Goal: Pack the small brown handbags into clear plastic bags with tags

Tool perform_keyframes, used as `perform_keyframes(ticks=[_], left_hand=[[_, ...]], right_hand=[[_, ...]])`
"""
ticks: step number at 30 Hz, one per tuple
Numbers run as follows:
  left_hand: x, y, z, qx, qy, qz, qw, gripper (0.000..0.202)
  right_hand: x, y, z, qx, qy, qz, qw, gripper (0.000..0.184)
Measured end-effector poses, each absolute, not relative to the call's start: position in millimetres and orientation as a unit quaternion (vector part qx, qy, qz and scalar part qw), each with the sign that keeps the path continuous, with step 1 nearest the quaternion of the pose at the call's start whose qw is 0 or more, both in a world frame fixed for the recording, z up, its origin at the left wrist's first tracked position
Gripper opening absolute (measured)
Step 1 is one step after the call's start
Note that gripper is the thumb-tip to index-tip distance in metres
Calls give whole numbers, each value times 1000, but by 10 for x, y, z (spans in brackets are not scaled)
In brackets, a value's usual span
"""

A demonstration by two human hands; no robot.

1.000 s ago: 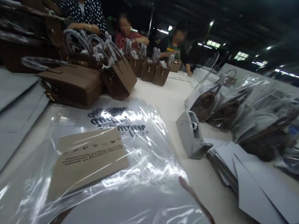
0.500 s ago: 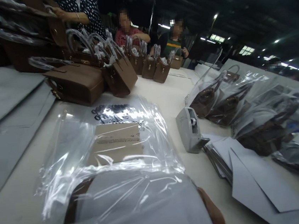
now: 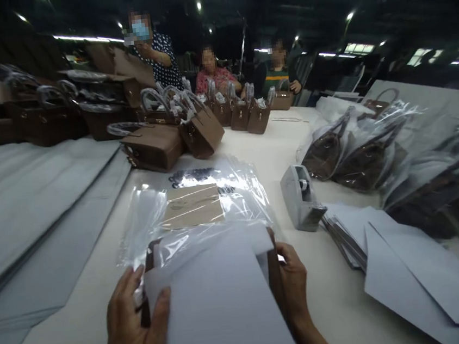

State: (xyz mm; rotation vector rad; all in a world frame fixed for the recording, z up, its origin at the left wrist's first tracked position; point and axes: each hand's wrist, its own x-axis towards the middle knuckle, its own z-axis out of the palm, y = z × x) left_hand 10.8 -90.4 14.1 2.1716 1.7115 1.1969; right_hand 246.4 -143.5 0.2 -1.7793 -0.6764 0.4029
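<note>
A brown handbag (image 3: 274, 277) is right in front of me, mostly hidden behind a large white sheet (image 3: 222, 304). Clear plastic shows along the bag's upper edge; I cannot tell how far it wraps round. My left hand (image 3: 134, 319) grips the left side, thumb pressed on the sheet and fingers around the bag's edge. On the right side my right hand (image 3: 294, 277) holds the bag, its fingertips partly hidden behind it. Just beyond lie flat clear plastic bags (image 3: 240, 193) with dark print and a tan card (image 3: 194, 206).
A grey tape dispenser (image 3: 300, 200) stands to the right, beside loose white sheets (image 3: 412, 273). Plastic-wrapped handbags (image 3: 363, 163) line the right side. Brown handbags (image 3: 204, 131) stand at the back, and long pale sheets (image 3: 42, 186) lie left. Several people are behind the table.
Both hands have come into fuller view at the bag's sides. The white sheet now covers more of the bag's front, with less plastic showing. My view has levelled and shifted.
</note>
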Motion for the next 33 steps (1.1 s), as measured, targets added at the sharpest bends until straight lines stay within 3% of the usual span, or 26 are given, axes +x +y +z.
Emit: perform_keyframes(ticks=[4, 9, 13, 19, 25, 30, 33], left_hand=[[188, -795, 517, 829, 430, 342, -104, 45], [375, -662, 712, 936, 198, 265, -120, 37], [670, -746, 745, 928, 256, 247, -112, 18], [921, -840, 681, 921, 283, 247, -103, 30], [891, -844, 564, 920, 215, 316, -85, 22], [740, -861, 608, 934, 124, 332, -41, 16], [532, -858, 600, 922, 178, 341, -45, 28]], right_hand=[[2632, -1374, -38, -761, -328, 131, 545, 33], [2889, -1314, 96, -736, -402, 5, 545, 29], [3024, -1151, 373, -679, -529, -24, 508, 21], [3122, -1320, 516, -593, -655, -49, 467, 8], [3144, -1826, 55, -551, -710, -162, 408, 29], [2908, -1891, -176, -590, -636, -157, 472, 30], [2761, -1897, -135, -603, -617, -166, 478, 34]])
